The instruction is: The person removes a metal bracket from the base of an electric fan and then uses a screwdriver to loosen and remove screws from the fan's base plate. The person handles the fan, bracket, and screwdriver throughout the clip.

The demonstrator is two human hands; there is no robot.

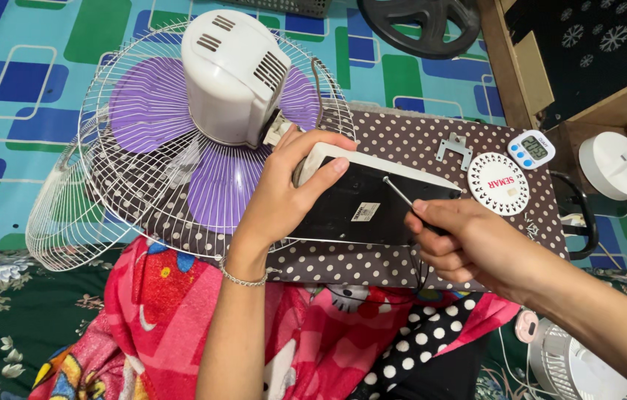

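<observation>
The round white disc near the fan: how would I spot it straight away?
Start at the dotted brown cloth under the fan. Look right of the right hand holding a screwdriver. The round white disc lies flat there, ribbed around its edge, beside a small digital timer.

A small white rectangular label [365, 212] is stuck on the black fan base [358, 211]. A grey screen is set in the small white-and-blue timer [532, 148], beside a round white printed disc [498, 184].

Floor mat [24, 67]: blue, green, turquoise rounded-rectangle print. Brown polka-dot cloth [417, 144] over low work surface. Wooden furniture frame [513, 67] upper right, possibly shelf. Dark floral fabric [2, 318] lower left. Lighting bright, even.
</observation>
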